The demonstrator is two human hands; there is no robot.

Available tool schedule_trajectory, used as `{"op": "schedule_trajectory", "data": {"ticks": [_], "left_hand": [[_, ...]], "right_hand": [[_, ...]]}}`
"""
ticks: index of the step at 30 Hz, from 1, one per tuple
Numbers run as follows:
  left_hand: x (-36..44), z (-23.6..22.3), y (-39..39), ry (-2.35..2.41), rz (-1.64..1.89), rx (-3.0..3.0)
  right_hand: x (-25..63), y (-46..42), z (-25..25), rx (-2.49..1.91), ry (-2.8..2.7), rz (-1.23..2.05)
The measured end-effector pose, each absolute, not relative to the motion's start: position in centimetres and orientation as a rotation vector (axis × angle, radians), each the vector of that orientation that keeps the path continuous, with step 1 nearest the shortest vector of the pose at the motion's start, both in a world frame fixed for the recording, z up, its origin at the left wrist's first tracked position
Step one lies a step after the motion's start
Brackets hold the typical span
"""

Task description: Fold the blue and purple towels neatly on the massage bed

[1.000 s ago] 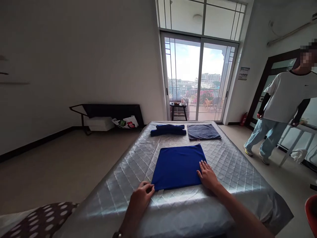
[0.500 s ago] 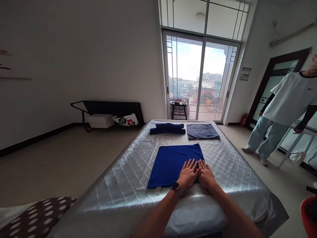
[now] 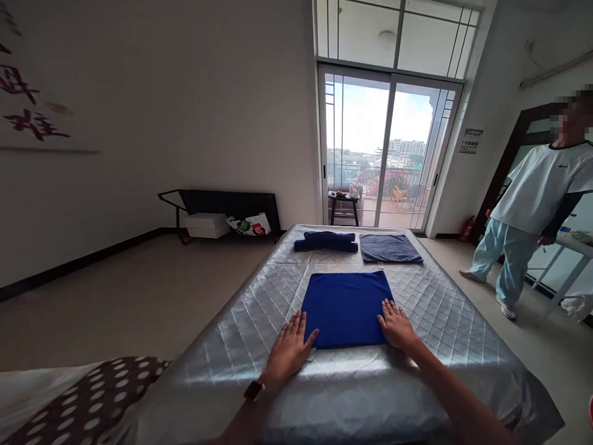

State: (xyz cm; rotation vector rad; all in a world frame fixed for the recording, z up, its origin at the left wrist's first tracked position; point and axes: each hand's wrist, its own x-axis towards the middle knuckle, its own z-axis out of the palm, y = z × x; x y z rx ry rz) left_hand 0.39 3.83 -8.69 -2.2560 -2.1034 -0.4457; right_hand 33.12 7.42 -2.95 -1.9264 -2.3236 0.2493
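A folded bright blue cloth (image 3: 346,306) lies flat on the silver quilted bed cover (image 3: 259,303) in front of me. My left hand (image 3: 290,349) rests flat with fingers stretched out at the cloth's near left corner, thumb touching its edge. My right hand (image 3: 396,324) lies flat and open on the cloth's near right corner. Neither hand holds anything. At the far end of the bed lie a rolled blue cloth (image 3: 325,241) and a flat dark blue-grey cloth (image 3: 390,248).
Another person (image 3: 532,210) in a white shirt and pale trousers stands at the right beside a white table (image 3: 567,262). A dotted brown pillow (image 3: 78,402) sits at the lower left. A black rack (image 3: 222,204) with boxes stands against the wall, and glass balcony doors (image 3: 384,154) are beyond the bed.
My left hand has slid left across the blue cloth from beside my right hand to the cloth's left edge. The right hand stayed put. The person at the right shifted slightly.
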Motion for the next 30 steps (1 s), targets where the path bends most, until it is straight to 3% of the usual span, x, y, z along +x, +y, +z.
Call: {"op": "schedule_trajectory", "data": {"ticks": [6, 11, 17, 21, 25, 30], "left_hand": [[0.6, -8.2, 3.8, -2.146, -0.434, -2.256], [1.4, -7.0, 5.6, -2.209, -0.358, -2.208], [13.8, -3.9, 11.0, -1.779, -0.482, -2.489], [19.8, -3.9, 13.3, -1.745, -0.444, -2.559], [17.0, -5.1, 14.3, -1.847, -0.371, -2.511], [6.7, -5.6, 13.9, -2.119, -0.237, -2.308]], "right_hand": [[31.8, 12.0, -0.7, -1.959, -2.286, 0.233], [31.5, 13.9, -1.7, -1.985, -2.223, 0.245], [31.6, 13.7, -2.3, -1.976, -2.231, 0.257], [31.7, 13.7, -2.3, -1.987, -2.264, 0.263], [31.6, 14.1, -2.8, -2.017, -2.226, 0.271], [31.4, 14.4, -3.2, -2.054, -2.189, 0.304]]}}
